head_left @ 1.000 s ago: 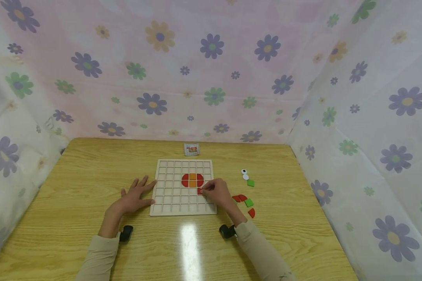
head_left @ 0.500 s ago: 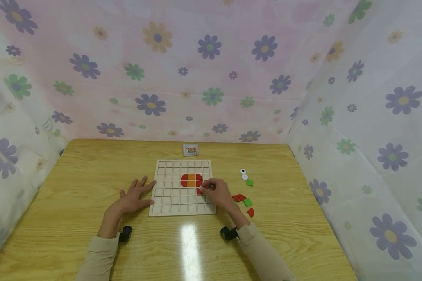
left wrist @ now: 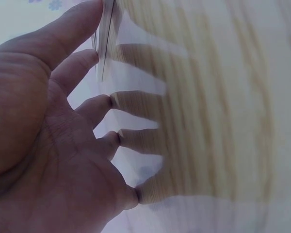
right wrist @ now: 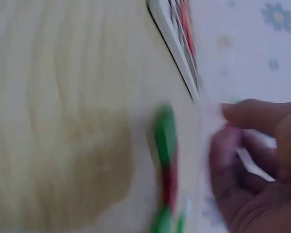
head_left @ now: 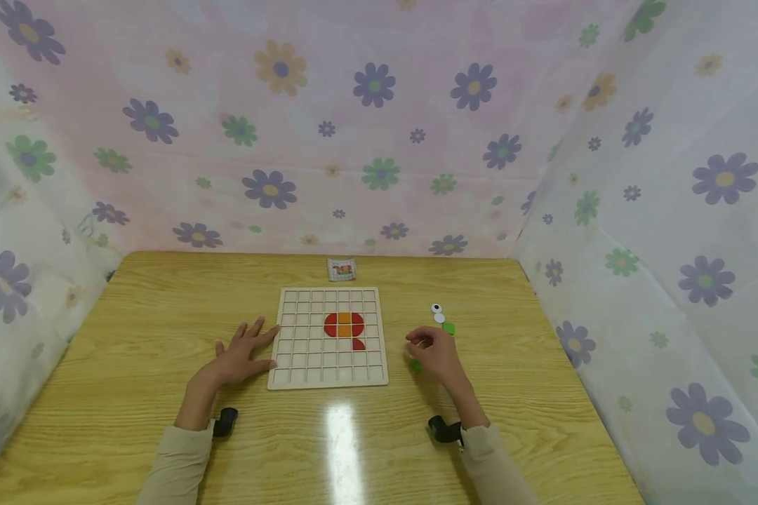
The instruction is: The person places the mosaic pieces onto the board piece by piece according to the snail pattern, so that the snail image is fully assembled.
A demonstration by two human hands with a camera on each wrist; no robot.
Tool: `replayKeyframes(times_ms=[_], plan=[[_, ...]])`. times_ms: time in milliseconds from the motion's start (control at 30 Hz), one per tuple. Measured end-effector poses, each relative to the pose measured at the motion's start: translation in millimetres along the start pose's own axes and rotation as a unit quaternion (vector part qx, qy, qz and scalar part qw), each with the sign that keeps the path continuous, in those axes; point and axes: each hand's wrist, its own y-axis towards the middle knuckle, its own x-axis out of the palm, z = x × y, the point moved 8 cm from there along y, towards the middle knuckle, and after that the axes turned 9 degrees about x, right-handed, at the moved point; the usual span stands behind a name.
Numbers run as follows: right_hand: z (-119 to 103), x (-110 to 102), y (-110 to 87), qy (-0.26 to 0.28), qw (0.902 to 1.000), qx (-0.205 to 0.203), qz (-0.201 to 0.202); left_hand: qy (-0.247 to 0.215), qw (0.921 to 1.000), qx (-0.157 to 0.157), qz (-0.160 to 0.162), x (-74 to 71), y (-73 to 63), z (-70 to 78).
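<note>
A pale grid board point(head_left: 297, 352) lies on the table. Two orange pieces point(head_left: 344, 319) with red rounded pieces point(head_left: 331, 325) on either side form a shape on it, and a red quarter-round piece point(head_left: 358, 344) sits below at the right. My left hand point(head_left: 240, 356) is spread flat, its thumb and forefinger touching the board's left edge. To the right of the board, my right hand point(head_left: 437, 356) hovers with loosely bent fingers and nothing seen between them. Beneath it are a green piece point(head_left: 416, 365) and, in the right wrist view, a red piece point(right wrist: 169, 184); the hand hides others.
Beyond the right hand lie a green square point(head_left: 448, 328), a white disc point(head_left: 439, 318) and an eye disc point(head_left: 436, 308). A small picture card point(head_left: 342, 269) is behind the board. Flowered curtains point(head_left: 316, 161) enclose the table point(head_left: 278, 449) at the back and sides.
The right hand has let go of the red quarter-round piece on the board and moved right, over the loose pieces. My left hand keeps its place.
</note>
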Motion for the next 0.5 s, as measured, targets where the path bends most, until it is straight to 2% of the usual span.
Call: replayKeyframes(times_ms=[267, 367, 500], plan=[[30, -51, -14.1, -0.076, 0.9933, 0.087, 0.007, -0.01, 0.9999, 0.004, 0.002, 1.2, 0.4, -0.4], [42, -60, -16.7, -0.115, 0.9876, 0.107, -0.004, -0.01, 0.9999, 0.003, 0.0, 1.1, 0.4, 1.8], [55, -60, -17.7, -0.13, 0.984, 0.119, -0.028, -0.009, 1.0, 0.0, -0.001, 0.2, -0.3, 4.0]])
